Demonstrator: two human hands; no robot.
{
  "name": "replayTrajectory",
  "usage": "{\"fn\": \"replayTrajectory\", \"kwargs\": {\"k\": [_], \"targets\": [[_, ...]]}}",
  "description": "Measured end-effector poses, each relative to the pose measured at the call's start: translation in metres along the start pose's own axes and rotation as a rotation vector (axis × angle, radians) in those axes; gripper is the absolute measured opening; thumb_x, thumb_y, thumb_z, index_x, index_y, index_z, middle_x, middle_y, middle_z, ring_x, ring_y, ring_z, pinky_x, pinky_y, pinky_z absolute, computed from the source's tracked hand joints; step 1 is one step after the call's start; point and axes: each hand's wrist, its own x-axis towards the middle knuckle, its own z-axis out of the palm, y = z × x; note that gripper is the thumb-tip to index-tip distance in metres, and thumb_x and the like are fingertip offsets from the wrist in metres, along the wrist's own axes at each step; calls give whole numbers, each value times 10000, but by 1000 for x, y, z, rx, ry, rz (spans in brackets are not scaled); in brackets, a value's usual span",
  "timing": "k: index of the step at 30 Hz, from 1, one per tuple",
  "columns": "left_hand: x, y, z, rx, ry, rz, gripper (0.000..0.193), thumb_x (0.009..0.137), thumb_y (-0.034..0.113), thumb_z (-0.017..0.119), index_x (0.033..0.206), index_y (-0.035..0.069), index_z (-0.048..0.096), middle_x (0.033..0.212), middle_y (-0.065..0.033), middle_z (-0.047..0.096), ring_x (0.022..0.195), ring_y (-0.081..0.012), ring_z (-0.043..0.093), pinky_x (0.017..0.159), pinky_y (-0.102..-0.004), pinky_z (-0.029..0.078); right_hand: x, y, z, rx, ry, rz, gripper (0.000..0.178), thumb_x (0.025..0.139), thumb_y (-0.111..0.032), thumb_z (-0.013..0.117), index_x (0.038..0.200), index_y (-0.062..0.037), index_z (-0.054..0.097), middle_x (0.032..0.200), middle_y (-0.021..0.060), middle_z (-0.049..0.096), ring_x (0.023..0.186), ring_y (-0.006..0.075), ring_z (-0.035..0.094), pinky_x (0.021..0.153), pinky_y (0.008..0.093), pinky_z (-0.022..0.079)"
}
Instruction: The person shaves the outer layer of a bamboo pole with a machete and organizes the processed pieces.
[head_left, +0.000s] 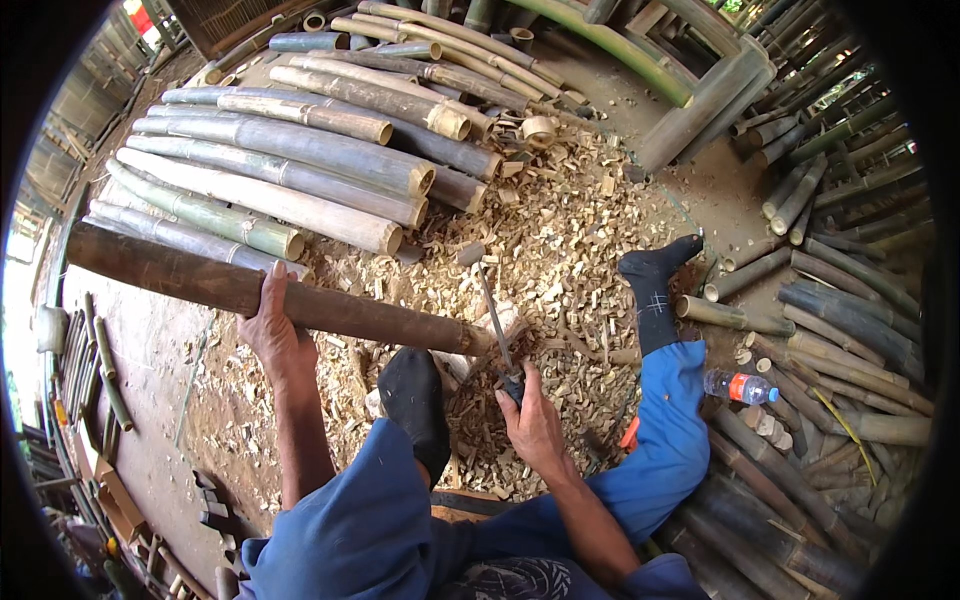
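Above shavings (570, 230): left hand (273, 335) gripping pole (375, 317), right hand (540, 425) holding knife (497, 321); I am seemingly trimming pole's end, next needing steady strokes.

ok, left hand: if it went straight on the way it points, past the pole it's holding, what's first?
Probably the stacked bamboo poles, near their cut ends, beyond the dark pole in the left hand. Depth is unclear; it might pass above them.
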Motion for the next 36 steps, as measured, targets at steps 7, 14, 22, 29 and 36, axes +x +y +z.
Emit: {"fn": "replayTrajectory", "kwargs": {"k": [7, 14, 22, 29, 36], "targets": [[-11, 7, 16, 81, 35, 20, 651, 768, 142, 950, 1257, -39, 561, 1006, -122, 711, 854, -198, 696, 706, -401, 609, 13, -9, 9, 104, 231, -231, 538, 1042, -266, 655, 1403, 62, 430, 940, 239, 735, 780, 423, 754, 600, 473, 599], [-8, 5, 15, 117, -22, 33, 491, 779, 106, 925, 1167, -3, 644, 948, -72, 714, 854, -170, 675, 730, -368, 570, 23, -13, 14, -70, 47, -72, 328, 1036, -234, 669, 1125, 39, 509, 758, 237, 680, 633, 451, 684, 542, 489, 540], [3, -3, 23, 44, -210, 64, 342, 801, 78, 888, 1069, 15, 685, 951, -56, 728, 864, -154, 668, 780, -325, 529, 33, 9, 22, -197, -83, 130, 354, 1053, -262, 630, 1171, 42, 492, 759, 259, 683, 640, 464, 696, 548, 527, 521], [11, -4, 7, -85, -379, 50, 400, 837, -10, 814, 1185, 2, 619, 1028, -91, 725, 910, -210, 721, 919, -370, 563, 15, -43, -13, 82, 136, -136, 327, 1044, -300, 654, 1094, -22, 489, 770, 233, 683, 629, 436, 689, 546, 506, 540], [12, -4, 22, -117, -463, 34, 425, 855, -41, 769, 1238, -7, 588, 1063, -102, 711, 973, -219, 712, 949, -380, 564, 30, 5, 12, -143, -65, 109, 338, 1057, -266, 625, 1161, 15, 468, 718, 268, 667, 688, 485, 701, 557, 537, 515]]}}
